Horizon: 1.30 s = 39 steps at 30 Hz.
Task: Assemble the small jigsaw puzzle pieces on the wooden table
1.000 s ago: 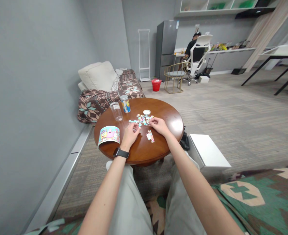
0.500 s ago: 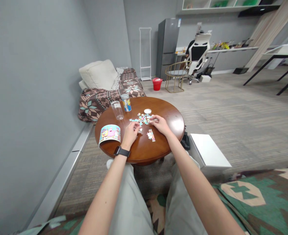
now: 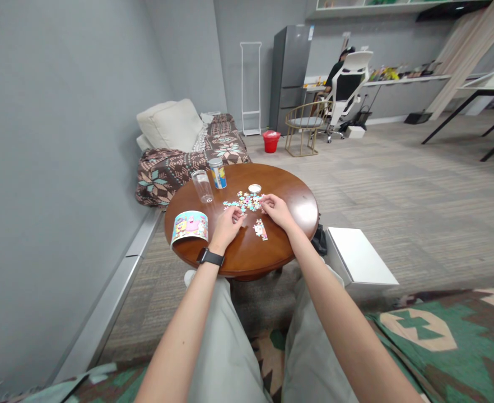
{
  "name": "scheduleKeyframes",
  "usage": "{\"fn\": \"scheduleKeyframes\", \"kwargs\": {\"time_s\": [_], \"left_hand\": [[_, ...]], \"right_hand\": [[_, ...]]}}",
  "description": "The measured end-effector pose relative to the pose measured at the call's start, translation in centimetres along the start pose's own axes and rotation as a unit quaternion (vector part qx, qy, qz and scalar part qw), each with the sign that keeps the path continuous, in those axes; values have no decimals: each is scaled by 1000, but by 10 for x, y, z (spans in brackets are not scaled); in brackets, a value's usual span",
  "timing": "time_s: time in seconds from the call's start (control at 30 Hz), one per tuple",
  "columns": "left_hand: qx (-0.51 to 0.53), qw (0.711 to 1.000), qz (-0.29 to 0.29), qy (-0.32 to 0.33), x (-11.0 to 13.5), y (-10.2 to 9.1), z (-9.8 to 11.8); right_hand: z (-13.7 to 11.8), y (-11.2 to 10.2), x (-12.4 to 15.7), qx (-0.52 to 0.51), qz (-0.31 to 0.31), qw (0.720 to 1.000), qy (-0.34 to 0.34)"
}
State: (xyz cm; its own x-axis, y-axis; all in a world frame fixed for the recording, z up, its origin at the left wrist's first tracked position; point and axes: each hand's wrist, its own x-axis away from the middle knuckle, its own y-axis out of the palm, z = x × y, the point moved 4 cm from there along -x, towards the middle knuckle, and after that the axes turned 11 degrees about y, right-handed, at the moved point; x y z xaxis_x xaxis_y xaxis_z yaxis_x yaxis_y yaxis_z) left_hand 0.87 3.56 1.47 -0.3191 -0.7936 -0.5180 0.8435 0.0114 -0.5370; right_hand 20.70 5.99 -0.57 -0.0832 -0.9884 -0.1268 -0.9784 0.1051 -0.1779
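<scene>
A heap of loose jigsaw puzzle pieces (image 3: 247, 201) lies on the round brown table (image 3: 280, 252). My left hand (image 3: 228, 225), with a black watch on its wrist, is closed in a pinch at the near side of the heap. A small pale puzzle piece (image 3: 244, 216) shows at its fingertips. At the heap's right edge, my right hand (image 3: 275, 211) has its fingers bent together among the pieces; what lies between them is hidden. Closer to me rests a small joined section of puzzle (image 3: 260, 229), apart from both hands.
A curved cartoon picture sheet (image 3: 190, 225) stands at the table's left. Behind it are a clear plastic cylinder (image 3: 203, 187) and a cartoon-printed can (image 3: 218, 174). A round lid (image 3: 254, 188) lies beyond the heap. Across the room a person (image 3: 335, 75) sits by a white chair (image 3: 351, 84).
My left hand has lifted the pale piece slightly off the tabletop, toward the heap. My right hand stays at the heap's edge, its fingers shifted a little. The view has tilted slightly.
</scene>
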Motion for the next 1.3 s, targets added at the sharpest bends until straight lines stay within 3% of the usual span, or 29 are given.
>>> {"fn": "scheduleKeyframes", "kwargs": {"time_s": [0.2, 0.53, 0.73, 0.83, 1.07, 1.3], "left_hand": [[-13, 1000, -6, 1, -1, -1, 5], [-44, 999, -17, 23, -2, -3, 7], [-6, 1000, -27, -14, 1, -2, 6], [28, 998, -28, -39, 2, -1, 5], [-29, 999, -24, 34, -2, -3, 5], [-11, 1000, -21, 18, -1, 0, 0]], "right_hand": [[-6, -4, 3, 83, 32, 995, -45], [0, 0, 0, -15, -10, 1000, 10], [1, 3, -1, -86, -51, 994, 36], [1, 4, -1, -90, -50, 994, 38], [-1, 0, -1, -22, -19, 999, -16], [2, 3, -2, -47, -54, 997, 0]]}}
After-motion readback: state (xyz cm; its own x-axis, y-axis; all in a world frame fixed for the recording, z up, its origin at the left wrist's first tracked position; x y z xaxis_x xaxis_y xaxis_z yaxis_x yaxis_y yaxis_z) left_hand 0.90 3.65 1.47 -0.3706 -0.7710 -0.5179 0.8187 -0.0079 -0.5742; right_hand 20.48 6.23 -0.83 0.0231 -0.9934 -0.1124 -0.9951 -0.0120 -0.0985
